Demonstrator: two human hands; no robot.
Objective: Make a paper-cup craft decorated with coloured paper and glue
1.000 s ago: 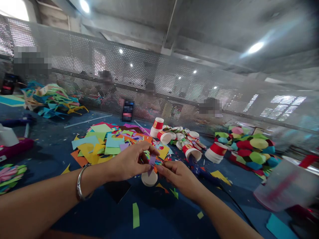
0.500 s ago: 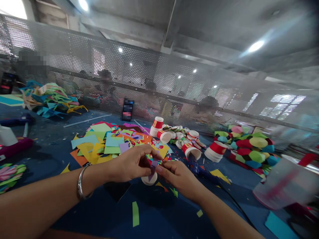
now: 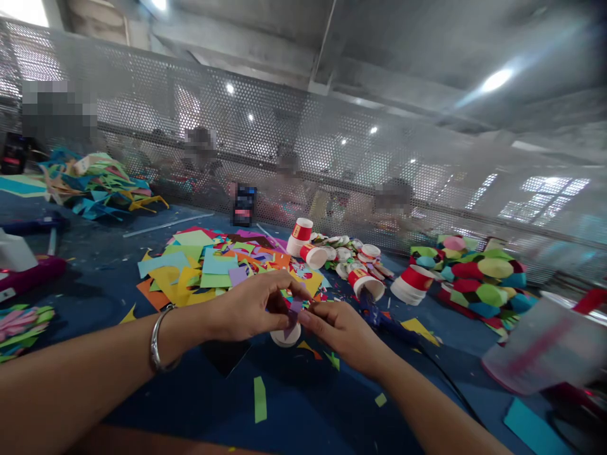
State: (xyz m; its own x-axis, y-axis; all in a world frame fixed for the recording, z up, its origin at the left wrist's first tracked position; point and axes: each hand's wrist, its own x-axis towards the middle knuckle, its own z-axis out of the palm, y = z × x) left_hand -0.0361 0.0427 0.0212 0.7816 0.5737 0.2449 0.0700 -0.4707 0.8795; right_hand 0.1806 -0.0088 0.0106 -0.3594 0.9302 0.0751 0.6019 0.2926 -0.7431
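A small purple paper piece is pinched between the thumb and fingers of my left hand, which has a silver bangle at its wrist. My right hand has its thumb and fingers pressed together at the paper's right edge; whether it grips the paper too is hard to see. Just below the fingers, a round white paper-cup base lies on the blue table, partly covered by the paper and my left hand. Behind my hands spreads a heap of coloured paper pieces.
Red and white paper cups stand and lie behind my right hand, near a blue glue gun with a cord. Coloured paper balls and a translucent cup are at right. A phone leans against the perforated screen.
The view has shifted slightly. Both hands keep nearly the same pose around the purple paper piece, with no clear change in hold.
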